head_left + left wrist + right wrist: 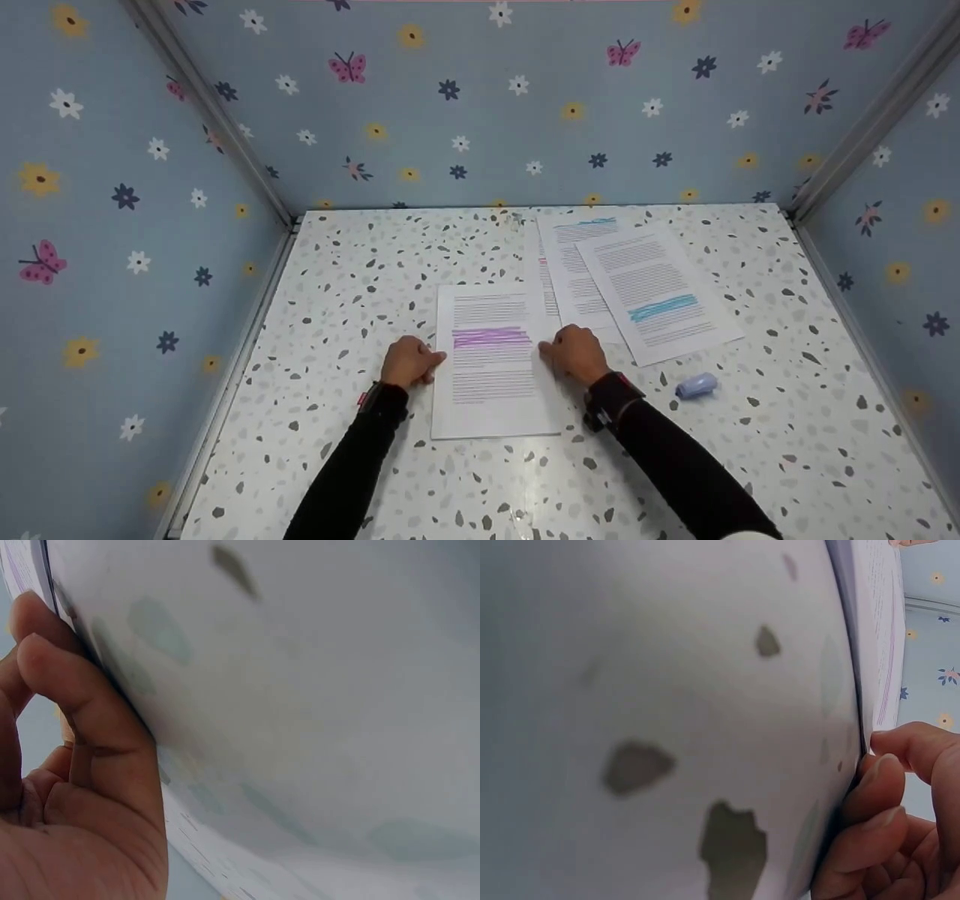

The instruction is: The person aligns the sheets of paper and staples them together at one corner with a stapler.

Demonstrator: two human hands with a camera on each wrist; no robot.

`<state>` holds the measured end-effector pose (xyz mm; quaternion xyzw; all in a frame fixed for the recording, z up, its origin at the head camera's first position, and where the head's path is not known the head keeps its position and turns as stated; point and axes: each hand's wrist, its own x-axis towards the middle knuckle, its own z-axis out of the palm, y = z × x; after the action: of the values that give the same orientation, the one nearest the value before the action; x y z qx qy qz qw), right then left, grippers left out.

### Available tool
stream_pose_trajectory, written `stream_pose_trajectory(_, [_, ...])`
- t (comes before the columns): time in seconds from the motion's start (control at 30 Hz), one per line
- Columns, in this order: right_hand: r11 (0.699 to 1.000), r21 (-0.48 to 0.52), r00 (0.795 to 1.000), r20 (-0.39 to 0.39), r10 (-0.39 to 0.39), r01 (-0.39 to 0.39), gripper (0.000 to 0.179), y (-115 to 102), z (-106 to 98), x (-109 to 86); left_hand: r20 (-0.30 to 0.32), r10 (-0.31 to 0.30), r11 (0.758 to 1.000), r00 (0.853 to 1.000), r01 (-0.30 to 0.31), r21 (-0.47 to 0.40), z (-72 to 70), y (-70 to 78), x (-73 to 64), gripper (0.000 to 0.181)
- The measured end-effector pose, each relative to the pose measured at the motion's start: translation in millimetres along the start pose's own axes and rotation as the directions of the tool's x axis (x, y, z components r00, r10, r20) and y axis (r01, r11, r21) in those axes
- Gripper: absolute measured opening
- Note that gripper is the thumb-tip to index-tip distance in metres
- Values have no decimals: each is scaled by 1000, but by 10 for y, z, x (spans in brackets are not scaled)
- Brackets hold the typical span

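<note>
A printed sheet of paper (491, 416) with a band of purple highlighting lies upright in front of me, the lowest part of its page blank. My left hand (409, 361) is at the sheet's left edge, thumb tip on the margin and the other fingers curled. In the left wrist view, its fingertips (45, 660) meet the paper's edge. Along the opposite side, my right hand (576, 354) pinches the right edge. The right wrist view shows the right thumb (911, 742) over the edge and curled fingers below it.
Several overlapping printed sheets lie at the back right; the top one (652, 277) bears blue highlighting and another (570, 247) has a blue streak near its top. A short lavender object (696, 385) rests right of my right wrist. Flowered panels (480, 105) enclose the speckled table (360, 285).
</note>
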<state>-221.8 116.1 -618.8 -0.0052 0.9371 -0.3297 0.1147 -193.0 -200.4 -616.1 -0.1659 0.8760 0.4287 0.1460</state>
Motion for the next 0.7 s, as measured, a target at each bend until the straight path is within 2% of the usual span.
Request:
stream_pose_trajectory(0.33, [1000,13,1000,-12,-7,7,42,-5,-33,-12,-9,39,999,999,-39,11,2,31,-12,36])
stream_pose_trajectory(0.43, [999,26,1000,-4,-23,23,43,11,-45,-9,7,44,999,999,-44,-2,-1,28,-5,35])
stream_pose_trajectory(0.57, [995,98,999,34,6,-10,47,29,-95,-11,53,37,998,998,-35,-51,-51,9,-6,35])
stream_pose_trajectory(0.7, [981,190,999,34,37,-43,48,14,-202,-11,48,44,989,998,-37,-147,-157,26,-25,40])
